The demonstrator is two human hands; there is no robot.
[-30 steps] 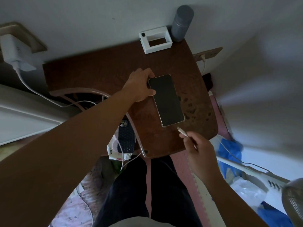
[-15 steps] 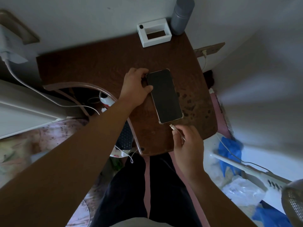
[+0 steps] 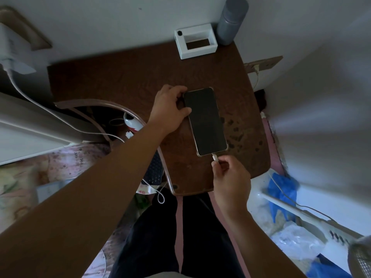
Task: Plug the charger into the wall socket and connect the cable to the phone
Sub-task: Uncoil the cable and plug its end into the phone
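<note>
A black phone (image 3: 204,121) lies screen up on the dark brown wooden table (image 3: 124,77). My left hand (image 3: 169,109) grips its far left corner and holds it against the table. My right hand (image 3: 228,177) pinches the white cable plug (image 3: 214,157), whose tip touches the middle of the phone's near edge. The white charger (image 3: 10,51) sits in the wall socket at the far left. Its white cable (image 3: 40,109) runs down from it and passes under my left arm.
A white open box (image 3: 195,42) and a grey cylinder (image 3: 231,21) stand at the table's far edge by the wall. A second socket (image 3: 265,63) is on the right wall. A dark patterned object (image 3: 153,173) and loose cables hang left of the table. A fan (image 3: 360,257) is at lower right.
My right hand has carried the plug up and left from below the phone until its tip meets the phone's near edge. My left hand has stayed on the phone's far corner.
</note>
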